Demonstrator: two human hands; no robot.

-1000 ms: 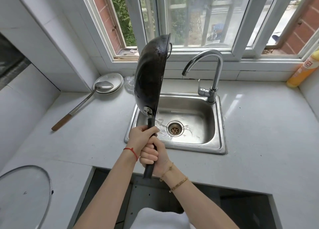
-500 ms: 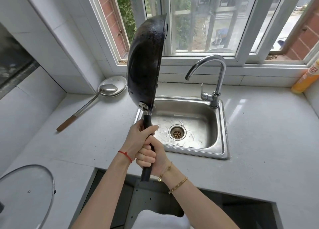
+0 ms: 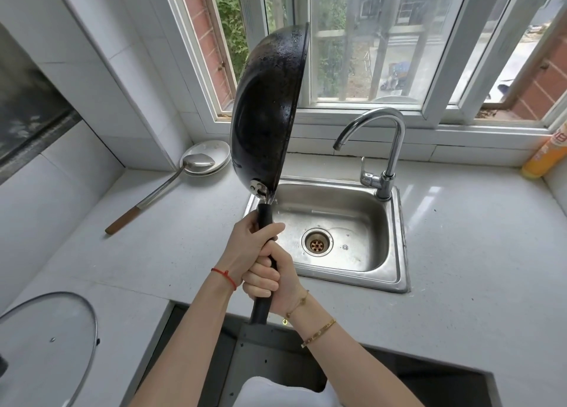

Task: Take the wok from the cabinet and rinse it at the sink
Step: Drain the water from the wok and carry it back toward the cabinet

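A black wok (image 3: 267,112) stands on edge above the left rim of the steel sink (image 3: 395,271), its wet outer bottom facing left and its open side facing right. Both hands grip its black handle. My left hand (image 3: 248,250) is the upper one and wears a red string at the wrist. Just below it, my right hand (image 3: 273,280) holds the lower handle and wears gold bracelets. The curved tap (image 3: 377,142) stands behind the sink with no water running. The basin is wet around the drain (image 3: 317,243).
A metal ladle with a wooden handle (image 3: 159,188) rests on a small plate (image 3: 214,153) at the back left. A glass lid (image 3: 46,348) lies at the front left. An orange bottle (image 3: 546,155) leans at the right. The window is behind; a dark opening lies below the counter edge.
The wok, held upright in both hands, has shifted slightly left and up relative to the sink. The water film around the drain has thinned.
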